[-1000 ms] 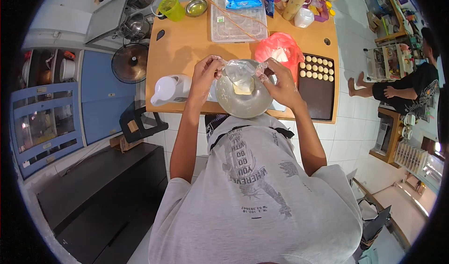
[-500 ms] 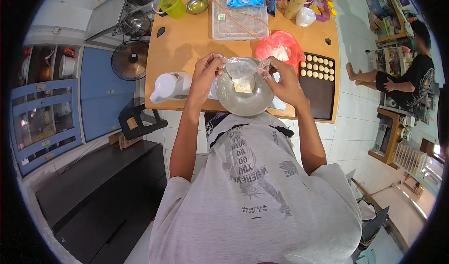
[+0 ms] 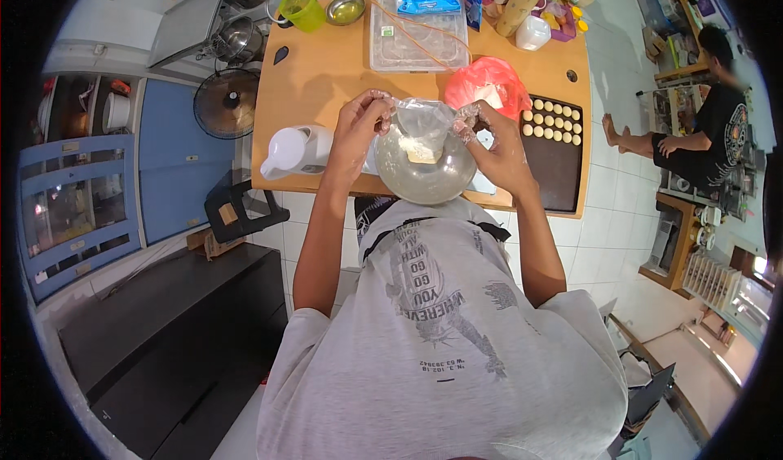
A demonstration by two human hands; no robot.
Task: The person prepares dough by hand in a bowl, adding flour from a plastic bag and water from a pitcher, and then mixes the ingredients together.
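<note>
your left hand (image 3: 357, 130) and right hand (image 3: 499, 146) are pinching a crinkled clear plastic bag (image 3: 422, 123) above the round glass bowl (image 3: 424, 170), at the wooden table's (image 3: 326, 77) 6 o'clock edge; the bag is now sitting higher than before.

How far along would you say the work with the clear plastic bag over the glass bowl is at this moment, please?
Done: rows of small pale dough balls fill part of the dark baking tray. In hand: the left hand and right hand hold a clear plastic bag open above the round glass bowl, which contains a pale lump. Left: most of the tray's near half has no balls yet.
</note>
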